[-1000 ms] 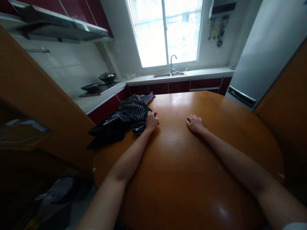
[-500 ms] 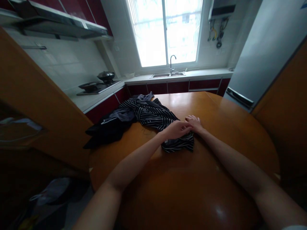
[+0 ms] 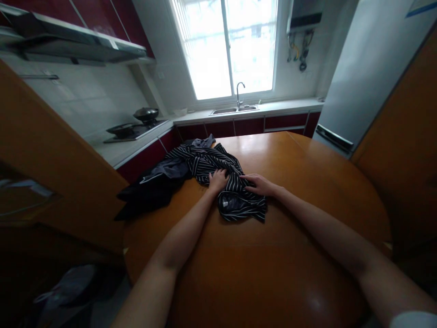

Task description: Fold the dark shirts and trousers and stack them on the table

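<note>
A black garment with white stripes [image 3: 235, 182] lies crumpled on the round wooden table [image 3: 287, 255]. Its collar-like end faces me, with a small pale label inside. My left hand [image 3: 218, 180] rests on the garment's left edge, fingers spread over the cloth. On the opposite side, my right hand [image 3: 260, 185] touches the fabric with its fingers stretched out and apart. Dark clothes [image 3: 150, 193], black with some grey, are heaped to the left, and the striped cloth partly overlaps them.
Beyond the table a counter holds a sink [image 3: 234, 110] with a tall faucet [image 3: 238, 93]. Pans [image 3: 146, 114] sit on the stove at the back left. A tall fridge [image 3: 344, 86] stands to the right. A wooden panel borders the left side.
My hands were close together over the garment's right side. The left has moved left onto its other edge, and the right has drawn onto the cloth. The view has shifted slightly.
</note>
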`<action>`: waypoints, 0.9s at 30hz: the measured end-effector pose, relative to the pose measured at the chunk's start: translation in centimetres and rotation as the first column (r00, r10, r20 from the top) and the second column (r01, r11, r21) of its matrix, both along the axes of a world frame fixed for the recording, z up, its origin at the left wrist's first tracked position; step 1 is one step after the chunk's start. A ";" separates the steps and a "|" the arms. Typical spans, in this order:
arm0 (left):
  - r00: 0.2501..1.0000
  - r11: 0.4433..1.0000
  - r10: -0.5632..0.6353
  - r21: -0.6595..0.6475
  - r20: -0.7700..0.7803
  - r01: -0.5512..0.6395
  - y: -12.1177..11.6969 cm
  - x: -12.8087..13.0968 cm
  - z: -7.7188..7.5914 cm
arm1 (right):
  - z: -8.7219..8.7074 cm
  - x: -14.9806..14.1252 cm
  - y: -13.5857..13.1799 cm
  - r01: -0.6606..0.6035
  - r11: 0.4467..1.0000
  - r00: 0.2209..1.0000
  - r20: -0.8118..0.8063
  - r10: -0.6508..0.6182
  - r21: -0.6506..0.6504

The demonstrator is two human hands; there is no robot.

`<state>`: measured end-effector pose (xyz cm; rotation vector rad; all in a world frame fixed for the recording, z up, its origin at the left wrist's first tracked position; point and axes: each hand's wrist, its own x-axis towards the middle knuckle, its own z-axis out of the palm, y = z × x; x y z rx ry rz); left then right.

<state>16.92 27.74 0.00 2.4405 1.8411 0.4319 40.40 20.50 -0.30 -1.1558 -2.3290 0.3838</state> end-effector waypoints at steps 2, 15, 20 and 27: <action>0.999 0.999 -0.048 0.001 -0.005 0.048 0.0 0.1 0.2 | 0.0 -0.8 -0.3 0.017 0.999 0.999 -0.032 -0.016 0.027; 0.932 0.909 -0.360 0.208 -0.052 0.363 -2.2 3.4 0.2 | -0.4 5.5 -1.6 0.498 0.867 0.866 0.077 -0.495 -0.025; 0.994 0.962 -0.103 0.255 0.030 0.092 -2.1 3.4 0.0 | -0.2 11.5 -3.9 0.662 0.749 0.747 0.097 -0.658 -0.012; 0.962 0.998 -0.013 0.065 0.274 -0.004 0.3 1.9 -1.7 | -0.2 10.4 -10.5 0.397 0.915 0.915 -0.049 -0.400 -0.067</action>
